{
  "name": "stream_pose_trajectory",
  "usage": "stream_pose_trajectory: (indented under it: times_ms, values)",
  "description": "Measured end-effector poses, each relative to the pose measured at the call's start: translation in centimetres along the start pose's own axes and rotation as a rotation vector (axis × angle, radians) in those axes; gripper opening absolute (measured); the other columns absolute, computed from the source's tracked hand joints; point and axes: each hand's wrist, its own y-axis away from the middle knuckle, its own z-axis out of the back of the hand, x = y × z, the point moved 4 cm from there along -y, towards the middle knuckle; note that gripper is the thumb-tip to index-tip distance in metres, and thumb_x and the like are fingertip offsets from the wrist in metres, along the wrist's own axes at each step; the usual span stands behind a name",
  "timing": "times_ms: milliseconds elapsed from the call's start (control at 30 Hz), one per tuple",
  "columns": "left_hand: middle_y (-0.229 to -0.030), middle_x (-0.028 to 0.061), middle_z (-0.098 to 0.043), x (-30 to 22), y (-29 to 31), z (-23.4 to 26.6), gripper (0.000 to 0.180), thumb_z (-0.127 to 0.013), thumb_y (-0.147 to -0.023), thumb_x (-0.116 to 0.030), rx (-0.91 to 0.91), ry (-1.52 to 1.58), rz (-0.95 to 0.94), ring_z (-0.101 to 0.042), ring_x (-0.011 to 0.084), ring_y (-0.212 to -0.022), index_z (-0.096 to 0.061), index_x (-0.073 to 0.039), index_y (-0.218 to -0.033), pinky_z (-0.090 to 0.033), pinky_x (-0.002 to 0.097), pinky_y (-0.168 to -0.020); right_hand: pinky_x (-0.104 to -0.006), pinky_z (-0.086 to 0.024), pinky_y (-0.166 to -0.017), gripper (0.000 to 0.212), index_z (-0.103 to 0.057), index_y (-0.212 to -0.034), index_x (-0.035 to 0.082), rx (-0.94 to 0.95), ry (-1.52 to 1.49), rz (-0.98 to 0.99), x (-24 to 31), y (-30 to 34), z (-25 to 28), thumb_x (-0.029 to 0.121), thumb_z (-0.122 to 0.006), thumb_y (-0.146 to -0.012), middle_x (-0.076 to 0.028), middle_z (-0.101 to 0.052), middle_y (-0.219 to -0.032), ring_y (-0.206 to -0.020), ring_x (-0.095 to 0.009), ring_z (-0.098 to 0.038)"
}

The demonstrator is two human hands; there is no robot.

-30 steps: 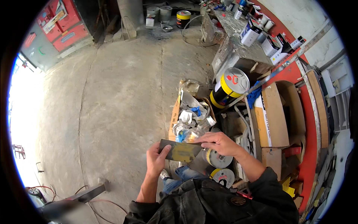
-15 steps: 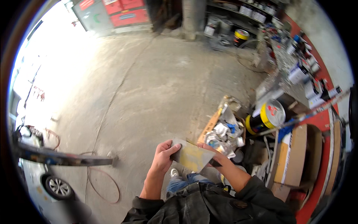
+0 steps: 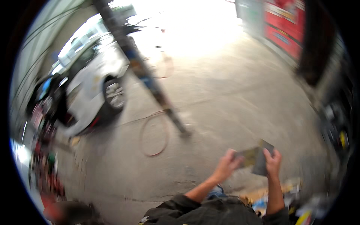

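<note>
Both my hands are held out in front of my body, to the right of the view. My left hand grips the near end of a thin flat grey sheet with yellow smears. In my right hand is a dark grey flat piece, with the thumb on its face. The two flat pieces meet or overlap between my hands; motion blur hides whether they are joined. Their exact kind and material cannot be made out.
A slanting metal post rises from the concrete floor. A reddish hose lies looped beside it. A silver car stands at the left. Red drawers are at the far right. Cluttered waste lies near my right arm.
My view has swung left, so the car and post stand further into the picture. My hands appear further right, and the dark piece in my right hand shows more fully.
</note>
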Motion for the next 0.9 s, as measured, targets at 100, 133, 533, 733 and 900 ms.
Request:
stream_pose_trajectory:
  times_ms: [100, 133, 533, 733, 900]
  values:
    - [-0.093, -0.0002, -0.057, 4.3, -2.2, -0.2, 0.032, -0.067, -0.091, -0.015, 0.101, 0.443, 0.035, -0.053, 0.0091, -0.083, -0.05, -0.004, -0.116, -0.047, 0.0261, -0.072, -0.0264, -0.044, -0.061, 0.013, -0.064, -0.082, -0.002, 0.092, -0.288, -0.065, 2.1, -1.5, -4.8, 0.009, -0.069, -0.084, 0.002, -0.063, -0.076, -0.067, -0.007, -0.051]
    - [-0.098, 0.0007, -0.058, 4.6, -1.0, 1.2, 0.036, -0.066, -0.09, -0.012, 0.069, 0.5, 0.042, -0.054, 0.0093, -0.087, -0.049, -0.004, -0.121, -0.047, 0.0259, -0.076, -0.026, -0.044, -0.062, 0.012, -0.065, -0.083, -0.002, 0.201, -0.257, -0.052, 1.9, -1.5, -6.7, 0.009, -0.069, -0.084, 0.002, -0.063, -0.077, -0.068, -0.007, -0.052]
    - [-0.14, 0.0175, -0.039, 9.8, -1.9, 7.2, 0.069, -0.047, -0.081, -0.003, -0.404, 0.386, 0.112, -0.034, 0.0282, -0.136, -0.028, 0.0, -0.147, -0.028, 0.0352, -0.112, -0.0279, -0.051, -0.068, 0.018, -0.067, -0.099, -0.003, 1.025, -0.173, -0.157, 2.2, -5.8, -26.9, 0.007, -0.069, -0.084, -0.004, -0.069, -0.088, -0.073, -0.012, -0.062]
    - [-0.141, 0.0215, -0.035, 10.1, -4.4, 6.1, 0.069, -0.048, -0.081, -0.007, -0.711, 0.48, 0.151, -0.032, 0.0348, -0.136, -0.027, 0.0, -0.147, -0.027, 0.0378, -0.113, -0.0281, -0.052, -0.065, 0.015, -0.068, -0.096, -0.003, 1.293, -0.159, -0.162, 4.5, -7.4, -29.6, 0.006, -0.069, -0.083, -0.005, -0.069, -0.085, -0.07, -0.013, -0.063]
    - [-0.14, 0.0206, -0.04, 9.2, -6.7, 5.8, 0.066, -0.049, -0.081, -0.008, -0.757, 0.363, 0.145, -0.037, 0.0313, -0.133, -0.031, 0.001, -0.145, -0.03, 0.0367, -0.11, -0.0264, -0.051, -0.062, 0.014, -0.068, -0.094, -0.002, 1.374, -0.098, -0.133, 6.2, -11.1, -31.9, 0.007, -0.068, -0.083, -0.005, -0.069, -0.082, -0.066, -0.012, -0.063]
